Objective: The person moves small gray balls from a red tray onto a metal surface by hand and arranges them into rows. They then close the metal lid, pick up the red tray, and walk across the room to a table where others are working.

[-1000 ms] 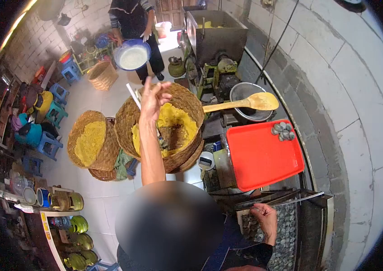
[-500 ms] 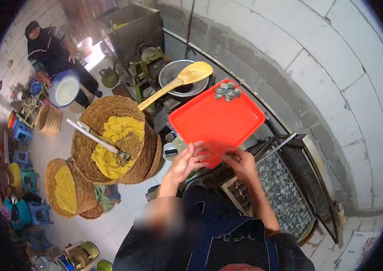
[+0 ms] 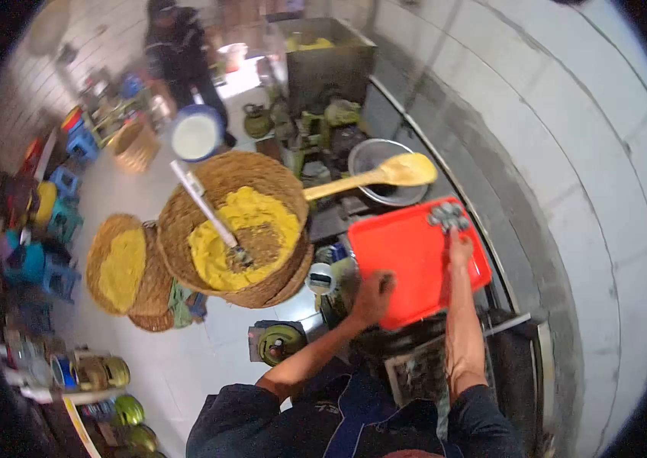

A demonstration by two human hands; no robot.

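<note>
A red tray lies in front of me, with several small grey-green pieces clustered in its far right corner. My right hand reaches over the tray, its fingertips at the near side of that cluster; whether it grips a piece is hidden. Over the tray's left edge, my left hand has its fingers curled, and motion blurs them. A wooden paddle rests across a metal bowl beyond the tray.
Left of the tray stands a big woven basket of yellow dough with a white-handled tool. Smaller baskets lie farther left. A person stands at the back by a white-filled basin. A wall runs along the right.
My right hand has moved forward to the grey-green pieces. My left hand has shifted to the tray's left edge. The whole view has turned, and the person at the back stands differently.
</note>
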